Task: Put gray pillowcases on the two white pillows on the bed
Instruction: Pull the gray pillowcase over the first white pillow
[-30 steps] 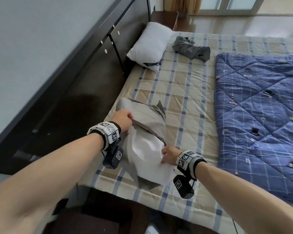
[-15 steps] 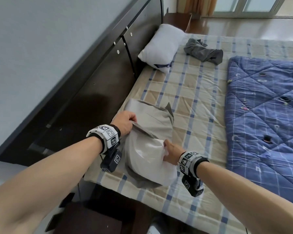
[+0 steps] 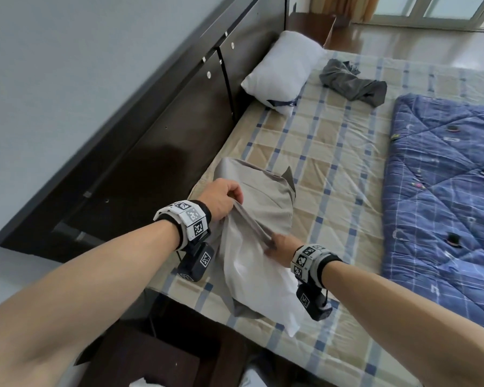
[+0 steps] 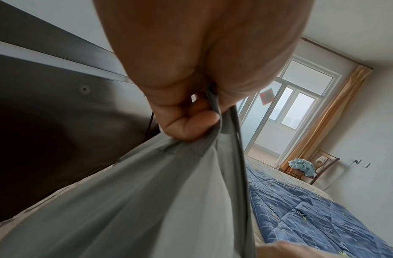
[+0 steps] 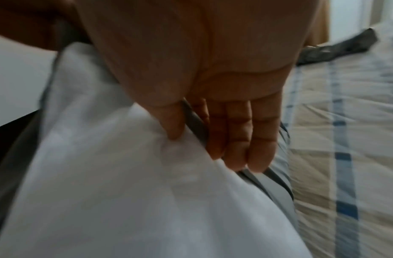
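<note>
1. Left hand point(image 3: 221, 199) is clenched on the open hem of the gray pillowcase point(image 3: 260, 202), lifting that edge off the bed; the left wrist view shows fingers point(image 4: 191, 125) curled tight round bunched gray cloth.
2. Right hand point(image 3: 282, 247) is at the opposite side of the opening. In the right wrist view its thumb presses into the near white pillow point(image 5: 124, 192) while the fingers point(image 5: 237, 139) lie straight along the gray hem. It looks like a pinch of the hem, though the picture is blurred.
3. That pillow point(image 3: 257, 280) sits between the two hands, its far half inside the case, its near half bare and white, one corner poking toward the bed's edge.
4. The case's closed end lies flat on the plaid sheet point(image 3: 333, 163), beyond both hands.
5. Far up by the dark headboard point(image 3: 179, 129), the second white pillow point(image 3: 282, 71) rests uncovered.
6. Just beside it on the sheet lies the second gray pillowcase point(image 3: 352, 85), crumpled, well apart from both hands.
7. A blue quilt point(image 3: 444, 205) covers the right side of the bed.
</note>
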Demonstrator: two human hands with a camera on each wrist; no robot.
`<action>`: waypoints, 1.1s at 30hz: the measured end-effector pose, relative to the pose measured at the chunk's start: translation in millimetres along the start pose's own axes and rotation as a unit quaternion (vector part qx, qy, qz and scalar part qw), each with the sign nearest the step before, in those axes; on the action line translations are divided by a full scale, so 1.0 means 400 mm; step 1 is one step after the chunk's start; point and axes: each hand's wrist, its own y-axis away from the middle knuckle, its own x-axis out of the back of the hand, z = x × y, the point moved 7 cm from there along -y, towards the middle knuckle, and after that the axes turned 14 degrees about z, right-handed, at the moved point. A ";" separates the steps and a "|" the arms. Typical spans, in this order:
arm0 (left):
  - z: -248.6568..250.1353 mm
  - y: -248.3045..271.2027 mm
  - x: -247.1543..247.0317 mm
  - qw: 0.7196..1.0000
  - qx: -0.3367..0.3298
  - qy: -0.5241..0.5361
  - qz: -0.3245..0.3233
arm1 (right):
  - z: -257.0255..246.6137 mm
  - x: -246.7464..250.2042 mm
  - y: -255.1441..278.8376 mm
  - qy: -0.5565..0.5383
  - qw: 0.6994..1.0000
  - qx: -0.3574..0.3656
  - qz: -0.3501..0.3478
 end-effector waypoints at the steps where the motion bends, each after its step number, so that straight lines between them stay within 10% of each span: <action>1: -0.005 0.001 0.002 1.000 -0.001 0.002 0.001 | 0.011 0.005 -0.010 0.001 1.000 -0.010 0.004; 9: -0.059 -0.003 0.010 0.995 0.051 0.072 0.040 | 0.041 -0.039 -0.028 0.086 0.995 -0.021 -0.046; 18: -0.091 -0.020 0.006 0.986 0.092 0.126 0.054 | 0.111 -0.055 0.009 -0.110 0.984 -0.139 -0.019; 22: -0.105 0.041 -0.071 0.993 -0.008 -0.054 -0.104 | 0.100 0.026 -0.010 -0.296 0.939 -0.177 -0.002; 26: -0.095 0.218 -0.221 0.918 -0.168 -0.244 -0.263 | 0.040 0.126 -0.016 -0.338 0.933 -0.121 -0.001; 29: -0.090 0.273 -0.270 0.885 -0.226 -0.356 -0.198 | 0.016 0.182 -0.011 -0.330 0.939 -0.094 -0.002; 33: -0.054 0.191 -0.241 0.936 -0.154 -0.299 -0.099 | 0.009 0.234 -0.007 -0.311 0.948 -0.074 -0.002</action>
